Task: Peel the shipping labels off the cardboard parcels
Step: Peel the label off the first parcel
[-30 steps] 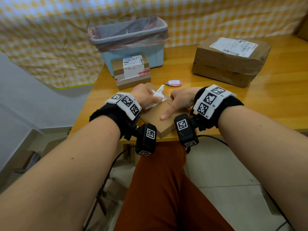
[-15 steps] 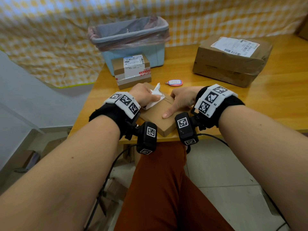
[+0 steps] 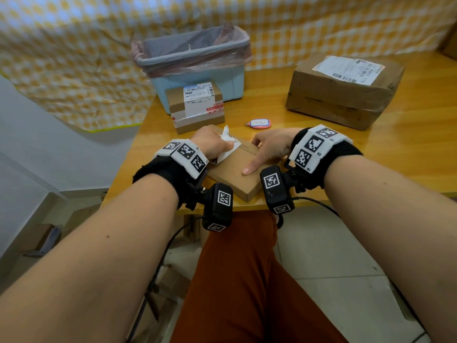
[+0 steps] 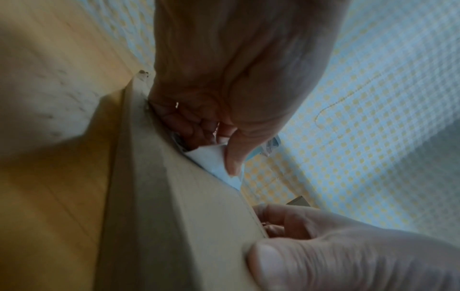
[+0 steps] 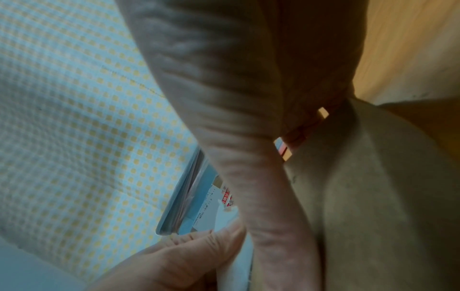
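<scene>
A flat cardboard parcel (image 3: 237,169) lies at the table's near edge. My left hand (image 3: 212,144) pinches its white shipping label (image 3: 227,142), which is crumpled and lifted off the parcel's left part. In the left wrist view the thumb presses the label (image 4: 214,161) against the curled fingers. My right hand (image 3: 267,149) grips the parcel's right side, thumb flat on the top face. A small parcel (image 3: 195,105) with a label on it stands behind. A large parcel (image 3: 341,92) with a label (image 3: 348,69) sits at the back right.
A blue bin (image 3: 195,63) lined with a plastic bag stands at the back of the wooden table (image 3: 395,149). A pink key tag (image 3: 258,123) lies between the parcels. A yellow checked cloth hangs behind. My legs are under the table's near edge.
The left hand has pulled the label a little further left, so more bare cardboard shows. The right hand has kept its hold on the parcel.
</scene>
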